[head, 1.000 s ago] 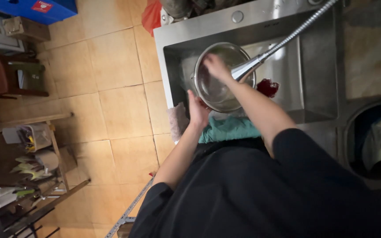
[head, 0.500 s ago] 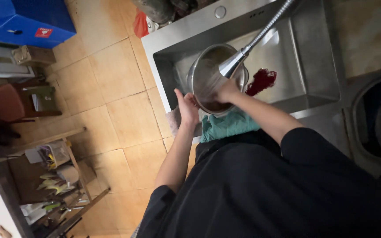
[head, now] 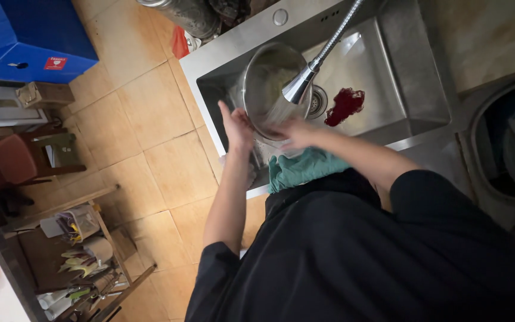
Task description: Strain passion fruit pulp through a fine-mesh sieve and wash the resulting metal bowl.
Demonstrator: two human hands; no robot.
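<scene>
Left hand (head: 236, 128) flat, fingers spread against steel bowl (head: 272, 89) outer wall; right hand (head: 293, 132) blurred at lower rim, grip unclear. Bowl tilted inside sink (head: 412, 113), beneath spray faucet (head: 299, 86), just beyond both hands.

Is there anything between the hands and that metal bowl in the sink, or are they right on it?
Nothing visible stands between them. The left hand is flat against the side of the metal bowl, and the right hand is at its lower rim. The spray head hangs over the bowl's mouth, above the hands.
</scene>
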